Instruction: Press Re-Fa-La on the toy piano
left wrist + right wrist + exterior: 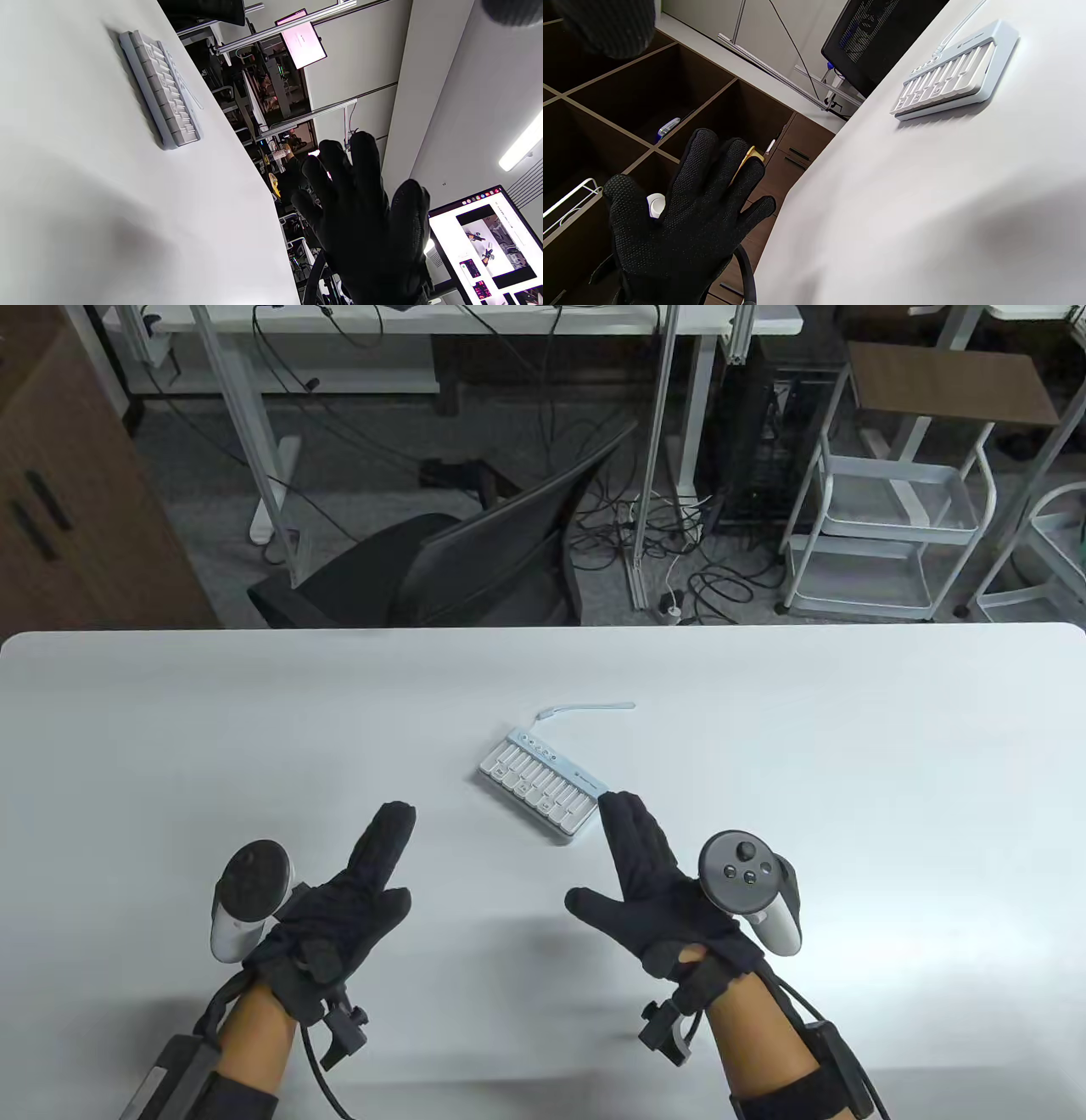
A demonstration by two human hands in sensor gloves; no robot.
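A small white and pale blue toy piano (543, 786) lies at an angle in the middle of the white table (170, 729), with a short white strap (585, 706) behind it. It also shows in the left wrist view (163, 89) and the right wrist view (950, 72). My left hand (397, 857) is open with fingers stretched out, to the left of and nearer than the piano, holding nothing. My right hand (604, 853) is open too, its fingertips (624, 806) close to the piano's right end. I cannot tell if they touch it. No key looks pressed.
A black office chair (475, 560) stands behind the table's far edge. A white wire cart (891, 517) stands at the back right, with cables on the floor. In the wrist views each camera sees the opposite hand: the right one (360, 220), the left one (683, 212).
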